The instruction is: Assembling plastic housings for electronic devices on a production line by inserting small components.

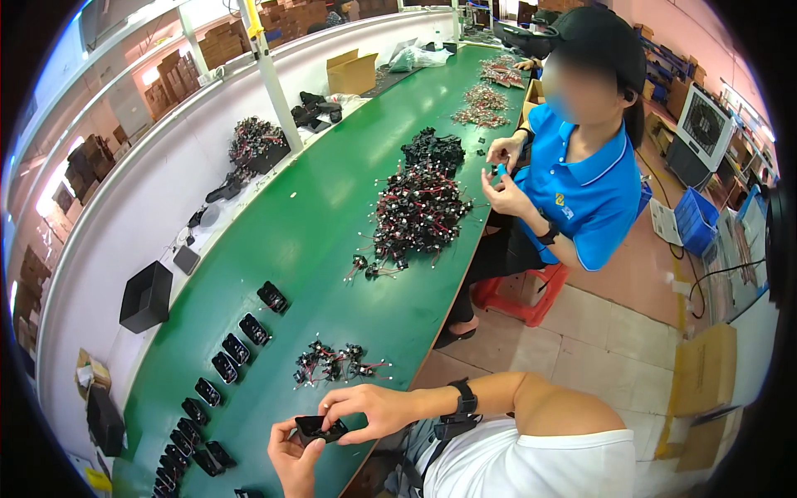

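Observation:
A small black open-topped plastic casing [310, 425] is held up near the table's front edge. My left hand [292, 459] grips it from the left, with the thumb along its near side. The fingers of my right hand [372, 412] are bent down into the casing, and the right thumb lies by its right end. Whatever small part is inside is hidden by those fingers. Just beyond my hands, a small heap of black parts with red and black wires [332, 362] lies on the green table [282, 224].
A curved row of black casings [224, 367] runs down the table's left side. Farther off lies a large pile of wired parts [419, 212]. A co-worker in a blue shirt [585, 174] sits at the right on a red stool [523, 299]. A black bin [146, 296] stands on the left ledge.

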The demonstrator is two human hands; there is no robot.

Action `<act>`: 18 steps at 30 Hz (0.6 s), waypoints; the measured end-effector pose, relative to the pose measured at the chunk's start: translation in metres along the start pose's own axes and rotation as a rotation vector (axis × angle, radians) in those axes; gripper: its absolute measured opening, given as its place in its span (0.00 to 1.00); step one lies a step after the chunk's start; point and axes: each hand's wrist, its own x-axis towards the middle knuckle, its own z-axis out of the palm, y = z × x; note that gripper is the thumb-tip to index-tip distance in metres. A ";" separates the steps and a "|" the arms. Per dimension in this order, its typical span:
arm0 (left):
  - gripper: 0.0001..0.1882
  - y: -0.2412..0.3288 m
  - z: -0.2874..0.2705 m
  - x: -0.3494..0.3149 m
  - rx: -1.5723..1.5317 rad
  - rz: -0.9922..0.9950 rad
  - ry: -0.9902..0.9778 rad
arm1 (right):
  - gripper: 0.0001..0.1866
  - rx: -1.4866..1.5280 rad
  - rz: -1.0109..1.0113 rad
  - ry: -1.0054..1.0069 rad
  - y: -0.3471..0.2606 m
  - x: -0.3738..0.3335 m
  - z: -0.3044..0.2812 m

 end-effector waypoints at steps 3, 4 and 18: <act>0.23 0.002 -0.005 -0.003 0.006 -0.044 0.007 | 0.14 -0.081 -0.062 -0.072 -0.001 0.008 -0.006; 0.23 0.003 -0.005 -0.002 0.001 -0.048 0.013 | 0.13 -0.067 -0.029 -0.122 -0.002 0.011 -0.009; 0.23 0.051 -0.049 -0.032 0.506 0.046 0.136 | 0.14 -0.749 -0.112 0.173 0.046 0.128 -0.118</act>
